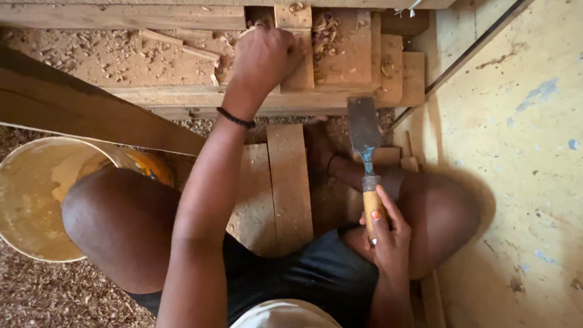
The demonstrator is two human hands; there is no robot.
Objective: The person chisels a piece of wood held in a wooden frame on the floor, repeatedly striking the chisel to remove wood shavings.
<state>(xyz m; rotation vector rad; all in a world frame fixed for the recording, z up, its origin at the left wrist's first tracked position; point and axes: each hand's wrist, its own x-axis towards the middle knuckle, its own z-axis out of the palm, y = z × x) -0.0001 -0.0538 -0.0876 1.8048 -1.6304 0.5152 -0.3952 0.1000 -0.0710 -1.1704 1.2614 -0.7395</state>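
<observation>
My left hand (262, 61) rests on a narrow wooden block (297, 70) standing on the wooden workbench (152, 94), fingers curled over its left edge. A black band circles that wrist. My right hand (387, 240) grips the wooden handle of a wide chisel (366, 143). The chisel's flat metal blade points away from me and hovers just below the bench's front edge, apart from the block. I am seated with both knees raised, one under each arm.
Wood shavings and offcuts litter the bench. A yellowish plastic bucket (36, 194) stands at my left on a sawdust floor. A long dark plank (91, 112) slants over it. Short boards (290, 182) lie between my legs. A pale wall (522, 170) rises at right.
</observation>
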